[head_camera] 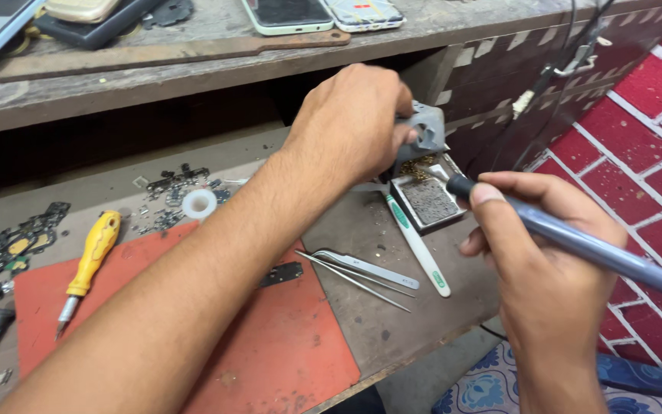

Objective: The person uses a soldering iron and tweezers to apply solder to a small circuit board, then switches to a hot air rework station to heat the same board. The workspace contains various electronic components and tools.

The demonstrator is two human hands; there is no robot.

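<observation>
My left hand (350,123) reaches across the bench and grips the grey soldering iron stand (423,130) at the far right. My right hand (542,257) holds a grey-blue soldering iron (591,249) like a pen, its dark tip end close to the stand's tray (429,203), which holds a grey sponge pad and a tuft of brass wool. The very tip is hidden behind the stand.
On the bench lie steel tweezers (362,270), a white and green toothbrush (419,245), a yellow screwdriver (92,253), a red mat (270,345), a white tape roll (198,204) and small black parts (17,241). Phones (289,14) rest on the shelf above. Cables (553,69) hang at right.
</observation>
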